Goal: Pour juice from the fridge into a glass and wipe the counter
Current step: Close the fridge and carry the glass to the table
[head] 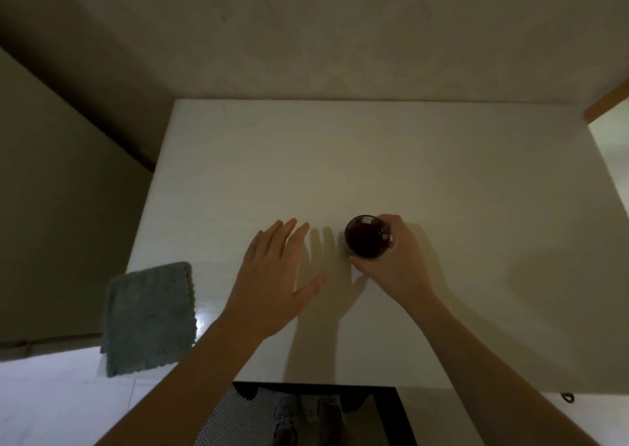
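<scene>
A small clear glass (366, 239) filled with dark juice stands on the white counter (374, 156), near its middle. My right hand (391, 261) is wrapped around the glass from the right and front, thumb at its near side. My left hand (275, 275) hovers flat just left of the glass, fingers spread, holding nothing. A grey-green cloth (149, 316) lies folded at the counter's left front corner, partly hanging over the edge. No juice container is in view.
A pale wall rises behind the counter. A darker panel stands to the left. A wooden-edged opening (606, 105) shows at the far right. Below the counter's front edge is a dark frame (401, 418) over a patterned floor.
</scene>
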